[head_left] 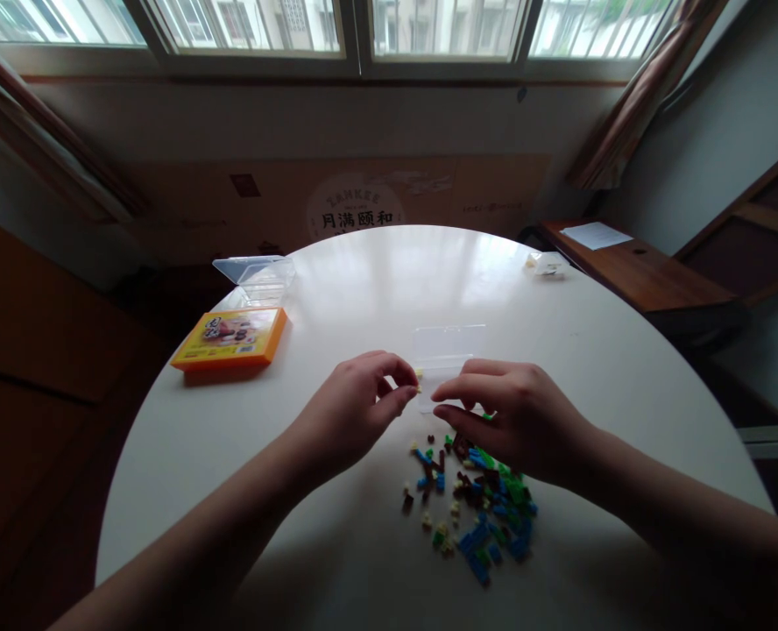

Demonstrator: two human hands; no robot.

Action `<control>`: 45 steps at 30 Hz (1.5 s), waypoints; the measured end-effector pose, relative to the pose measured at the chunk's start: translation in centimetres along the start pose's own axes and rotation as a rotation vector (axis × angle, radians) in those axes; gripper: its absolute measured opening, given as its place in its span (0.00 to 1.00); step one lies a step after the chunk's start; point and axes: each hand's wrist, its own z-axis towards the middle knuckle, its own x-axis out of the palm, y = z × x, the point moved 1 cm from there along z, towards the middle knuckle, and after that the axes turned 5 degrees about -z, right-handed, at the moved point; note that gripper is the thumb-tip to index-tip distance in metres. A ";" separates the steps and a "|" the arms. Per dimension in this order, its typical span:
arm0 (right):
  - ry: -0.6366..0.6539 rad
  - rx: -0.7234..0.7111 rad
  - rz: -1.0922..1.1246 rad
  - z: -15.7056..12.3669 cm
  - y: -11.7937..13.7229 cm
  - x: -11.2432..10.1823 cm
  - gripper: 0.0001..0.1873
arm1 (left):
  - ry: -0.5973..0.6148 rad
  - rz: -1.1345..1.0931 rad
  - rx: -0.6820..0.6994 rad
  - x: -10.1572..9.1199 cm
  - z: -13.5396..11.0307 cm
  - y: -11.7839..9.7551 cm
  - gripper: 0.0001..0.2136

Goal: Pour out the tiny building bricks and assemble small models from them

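Note:
Over the middle of the table, my left hand (366, 399) pinches a small pale yellow brick (419, 389) between thumb and fingertips. Just to its right, my right hand (511, 407) hovers with thumb and forefinger slightly apart and nothing visible between them. A clear plastic box (450, 340) lies with its lid open behind and below the fingers, partly hidden by them. Nearer to me spreads a loose pile of small building bricks (487, 508) in blue, green, brown and pale yellow. The right hand covers the pile's far edge.
An orange box (231, 337) with a printed yellow label sits at the table's left, before an open clear plastic container (264, 279). A small whitish packet (548, 265) lies at the back right of the round white table (363, 289). Beyond it stands a wooden desk (652, 272) with paper (596, 235).

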 end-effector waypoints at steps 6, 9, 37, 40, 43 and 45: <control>-0.027 0.017 -0.030 0.1 0.2 0.3 0.08 | 0.039 -0.151 -0.054 1.0 -0.3 -0.7 0.05; -0.049 0.018 -0.058 0.1 0.2 0.2 0.10 | 0.038 -0.142 -0.056 1.2 -0.4 -0.6 0.06; -0.085 0.090 0.123 0.5 0.1 0.3 0.06 | -0.055 -0.075 0.096 1.5 -0.3 0.0 0.06; -0.073 0.115 0.102 0.6 -0.3 0.4 0.05 | -0.054 -0.050 0.108 1.4 -0.2 0.1 0.07; -0.017 0.168 0.011 0.8 -1.0 0.5 0.06 | -0.075 0.002 0.105 1.0 -0.1 0.2 0.06; 0.071 0.201 -0.050 0.9 -1.5 0.7 0.07 | -0.094 0.046 0.092 0.7 0.1 0.4 0.05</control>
